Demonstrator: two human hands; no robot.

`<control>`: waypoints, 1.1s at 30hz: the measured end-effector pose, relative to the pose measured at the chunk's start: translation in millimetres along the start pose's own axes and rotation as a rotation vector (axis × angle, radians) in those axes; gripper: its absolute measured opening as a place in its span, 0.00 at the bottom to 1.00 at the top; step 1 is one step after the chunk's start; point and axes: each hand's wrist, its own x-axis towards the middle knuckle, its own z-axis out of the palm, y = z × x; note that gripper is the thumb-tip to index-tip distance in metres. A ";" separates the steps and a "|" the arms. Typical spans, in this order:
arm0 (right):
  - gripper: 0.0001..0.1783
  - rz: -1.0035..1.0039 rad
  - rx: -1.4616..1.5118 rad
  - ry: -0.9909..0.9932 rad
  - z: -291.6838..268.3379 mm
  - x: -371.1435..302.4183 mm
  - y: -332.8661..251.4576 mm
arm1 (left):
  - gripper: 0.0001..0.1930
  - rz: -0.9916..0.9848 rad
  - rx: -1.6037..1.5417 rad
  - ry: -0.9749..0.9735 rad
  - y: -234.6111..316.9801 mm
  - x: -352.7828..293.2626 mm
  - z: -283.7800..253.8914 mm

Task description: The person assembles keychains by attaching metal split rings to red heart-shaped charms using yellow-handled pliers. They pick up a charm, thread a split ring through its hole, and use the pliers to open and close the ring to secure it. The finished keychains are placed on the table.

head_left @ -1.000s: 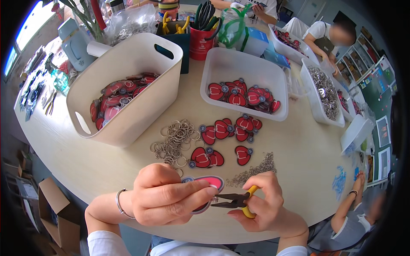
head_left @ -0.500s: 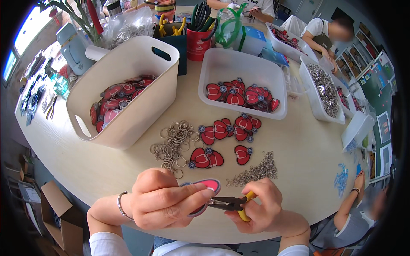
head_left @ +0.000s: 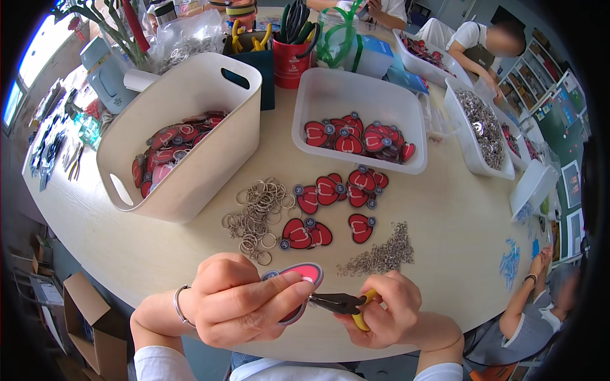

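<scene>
My left hand (head_left: 244,301) pinches a red charm with a grey rim (head_left: 311,273) between thumb and fingers, hiding much of it. In my right hand (head_left: 387,310) are pliers with yellow handles (head_left: 361,319). Their dark jaws (head_left: 337,302) point left and meet the charm's edge near my left fingertips; whether they grip a small ring there I cannot make out. Beyond my hands lie a heap of split rings (head_left: 257,216), several loose red charms (head_left: 361,227) and a spread of small metal jump rings (head_left: 384,251).
A deep cream bin (head_left: 222,152) with red charms stands at the left. Behind the loose charms is a translucent tub (head_left: 362,162) holding more. A long white tray (head_left: 508,173) of metal parts sits at the right. A red cup of tools (head_left: 289,66) stands behind. Two co-workers are at the right.
The pliers and charm stay together, with my hands nearly still. The co-worker at the lower right has brought their hands closer together. The view has shifted slightly.
</scene>
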 end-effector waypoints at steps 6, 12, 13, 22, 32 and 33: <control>0.12 -0.032 0.004 -0.028 -3.2 -3.9 4.4 | 0.17 0.093 0.063 0.101 -6.2 3.5 7.7; 0.16 -0.009 -0.048 -0.039 -5.6 6.4 8.4 | 0.15 0.135 0.094 0.144 -7.8 5.9 6.9; 0.18 0.002 -0.047 -0.023 -5.6 7.3 7.8 | 0.14 0.135 0.097 0.144 -7.6 5.6 6.9; 0.18 0.016 -0.038 -0.031 -7.8 7.5 5.9 | 0.23 0.058 0.116 0.031 -0.9 -0.5 -0.1; 0.14 -0.014 -0.016 -0.061 -7.8 2.5 5.9 | 0.21 0.078 0.140 0.030 -1.7 -0.1 0.7; 0.14 -0.019 0.002 -0.064 -8.0 2.1 6.5 | 0.21 0.082 0.142 0.025 -1.5 0.4 0.5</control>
